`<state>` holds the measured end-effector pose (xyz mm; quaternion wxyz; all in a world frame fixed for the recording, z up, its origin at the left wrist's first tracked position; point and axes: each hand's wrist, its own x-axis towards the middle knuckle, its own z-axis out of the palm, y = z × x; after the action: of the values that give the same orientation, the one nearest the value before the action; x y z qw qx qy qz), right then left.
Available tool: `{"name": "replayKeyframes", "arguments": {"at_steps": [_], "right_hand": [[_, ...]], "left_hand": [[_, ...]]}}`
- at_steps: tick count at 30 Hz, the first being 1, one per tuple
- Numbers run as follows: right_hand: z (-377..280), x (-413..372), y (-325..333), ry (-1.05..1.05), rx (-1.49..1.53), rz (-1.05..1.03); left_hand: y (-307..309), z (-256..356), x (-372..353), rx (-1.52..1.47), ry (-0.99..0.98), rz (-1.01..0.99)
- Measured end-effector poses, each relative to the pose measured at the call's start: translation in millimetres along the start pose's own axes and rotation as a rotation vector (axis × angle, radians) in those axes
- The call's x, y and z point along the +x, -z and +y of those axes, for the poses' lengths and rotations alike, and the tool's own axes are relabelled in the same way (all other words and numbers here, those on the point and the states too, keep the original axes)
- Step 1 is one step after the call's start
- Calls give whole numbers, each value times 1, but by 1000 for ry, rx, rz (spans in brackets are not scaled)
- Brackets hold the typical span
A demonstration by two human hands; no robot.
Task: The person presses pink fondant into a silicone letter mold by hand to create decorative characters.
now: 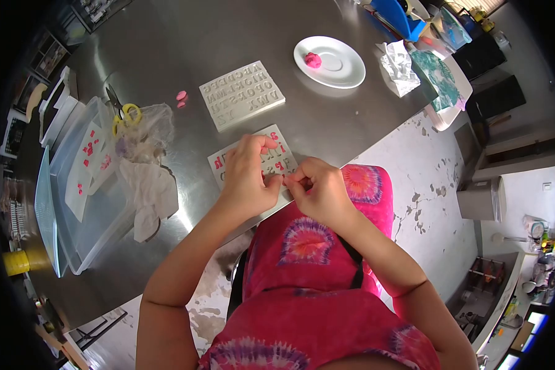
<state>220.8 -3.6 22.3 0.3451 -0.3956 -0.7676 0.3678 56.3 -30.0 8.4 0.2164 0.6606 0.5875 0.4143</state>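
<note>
A pale letter mould (279,134) lies at the table's near edge, with pink-red paste in several of its letter hollows. Over its left part is my left hand (250,176), fingers curled, thumb tip close to my right hand. My right hand (319,188) is pinched at the mould's lower right; what sits between its fingertips is too small to name. Just beyond lies a second pale letter mould (243,95), its hollows unfilled. A white saucer (339,61) holds a pink lump (312,60). Two small pink pieces (181,96) rest on the metal table left of the second mould.
At the left are a clear plastic tray (98,216) with a white sheet (83,169) bearing red pieces, yellow-handled scissors (128,117), plastic wrap (151,132) and crumpled tissue (148,197). Another tissue (399,66) and a blue holder (394,18) stand at the upper right.
</note>
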Motion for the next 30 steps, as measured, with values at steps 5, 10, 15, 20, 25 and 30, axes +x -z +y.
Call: {"name": "replayKeyframes", "arguments": {"at_steps": [5, 10, 15, 20, 25, 30], "right_hand": [[13, 3, 9, -266, 201, -96], [9, -3, -3, 155, -113, 47], [0, 7, 10, -184, 46, -65], [8, -2, -4, 43, -17, 38], [3, 2, -2, -166, 84, 32], [5, 0, -6, -151, 86, 10]], "left_hand": [[3, 0, 0, 0, -15, -19], [4, 3, 0, 9, -14, -52], [4, 10, 1, 74, -6, -48], [5, 9, 1, 57, -12, -66], [5, -6, 1, 27, -48, -54], [1, -20, 0, -287, 110, -87]]}}
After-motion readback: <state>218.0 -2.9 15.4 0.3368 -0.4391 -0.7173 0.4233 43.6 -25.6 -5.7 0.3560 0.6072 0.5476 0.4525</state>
